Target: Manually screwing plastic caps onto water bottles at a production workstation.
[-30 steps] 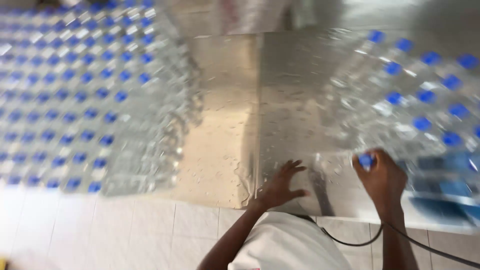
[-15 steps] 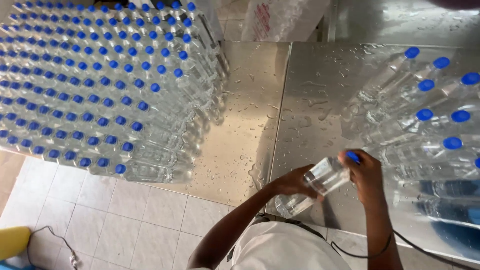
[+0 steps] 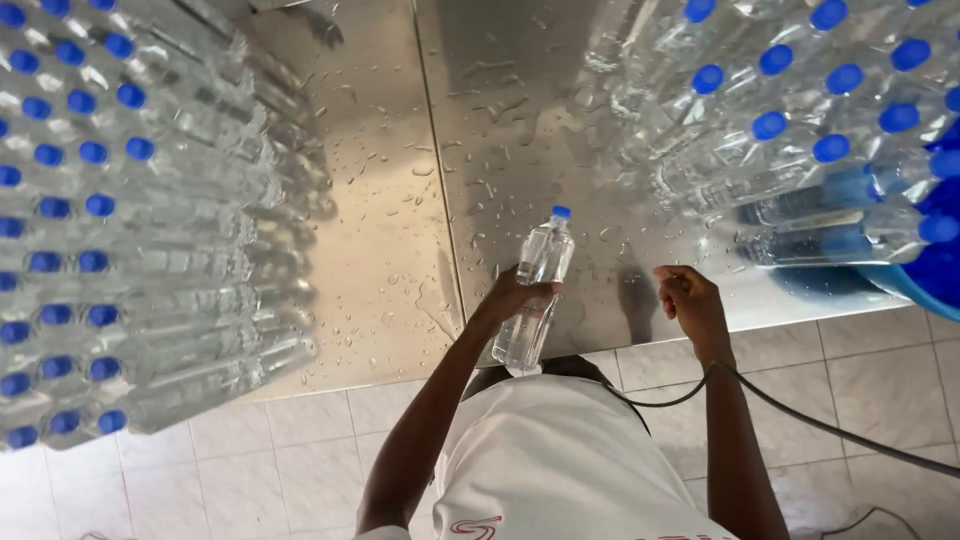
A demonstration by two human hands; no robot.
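Note:
My left hand grips a clear plastic water bottle with a blue cap around its middle, holding it over the near edge of the wet steel table. My right hand hovers just right of the bottle, fingers loosely curled, holding nothing. A large block of standing bottles with blue caps fills the table's left side. Another group of blue-capped bottles stands at the right, close to my right hand.
A blue tub sits at the right edge behind the bottles. A black cable runs from my right wrist across the white tiled floor. Water drops cover the steel surface between the two bottle groups.
The bottle passed from both hands to my left hand alone and now stands more upright. My right hand let go of its cap end and moved right. The view shifted closer.

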